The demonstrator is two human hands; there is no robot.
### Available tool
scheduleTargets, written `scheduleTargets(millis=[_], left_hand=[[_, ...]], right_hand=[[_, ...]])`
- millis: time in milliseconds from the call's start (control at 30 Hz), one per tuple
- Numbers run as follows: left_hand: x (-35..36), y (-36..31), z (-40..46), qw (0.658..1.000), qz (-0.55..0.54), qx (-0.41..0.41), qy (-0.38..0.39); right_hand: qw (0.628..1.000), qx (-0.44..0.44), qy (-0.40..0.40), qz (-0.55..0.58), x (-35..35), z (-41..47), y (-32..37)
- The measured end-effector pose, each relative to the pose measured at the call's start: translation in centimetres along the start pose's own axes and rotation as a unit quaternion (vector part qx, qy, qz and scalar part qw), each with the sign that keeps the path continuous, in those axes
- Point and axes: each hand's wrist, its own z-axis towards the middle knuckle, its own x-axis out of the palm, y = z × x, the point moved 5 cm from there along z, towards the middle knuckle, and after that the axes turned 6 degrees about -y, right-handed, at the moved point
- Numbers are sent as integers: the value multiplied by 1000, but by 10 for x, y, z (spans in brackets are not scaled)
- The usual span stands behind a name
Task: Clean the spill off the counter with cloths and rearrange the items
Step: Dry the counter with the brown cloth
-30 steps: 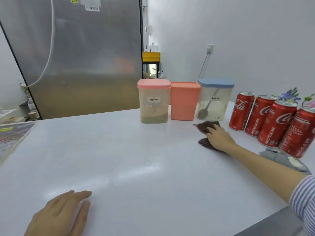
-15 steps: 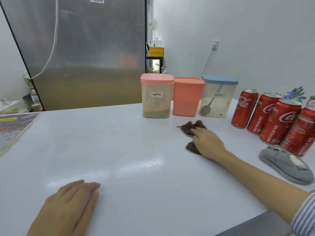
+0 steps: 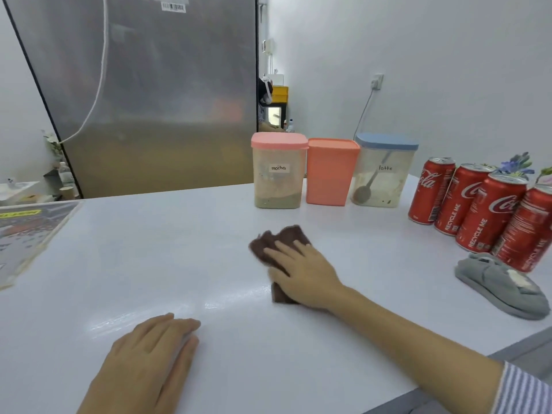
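- Your right hand [image 3: 301,271] lay flat, fingers spread, pressing a brown cloth [image 3: 276,243] onto the white worktop [image 3: 155,255], in front of the containers.
- Your left hand [image 3: 149,363] rested palm-down on the worktop near you, fingers together, holding nothing.
- The pink-lidded "mocha" container [image 3: 278,171] held a low layer of brownish powder.
- The orange container [image 3: 331,172] was opaque; contents can't be told.
- The blue-lidded "latte" container [image 3: 383,171] held a spoon [image 3: 365,189] and some pale powder.
- Four red cola cans [image 3: 478,204] stood to its right, a grey cloth [image 3: 501,289] lying just before them.
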Motion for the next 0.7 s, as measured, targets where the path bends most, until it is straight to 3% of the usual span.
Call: scheduleTargets(millis=[67,233,333,467,600,700], left_hand=[[0,1,0,1000,-1,-6,7],[-4,-8,2,1000,7,6,-8],[-7,-5,0,999,24,1,-24],[-16,1,-3,996,73,-45,-35],[-20,-3,-4,992,94,-68,-43],[-22,-5,-2,991,90,-87,-39]], right_hand=[[998,-52,20,31,0,-11,24],[998,55,23,30,11,65,5],[997,70,25,22,24,108,37],[996,-60,54,28,25,86,93],[975,-191,91,59,20,14,101],[982,-143,105,73,14,20,68]])
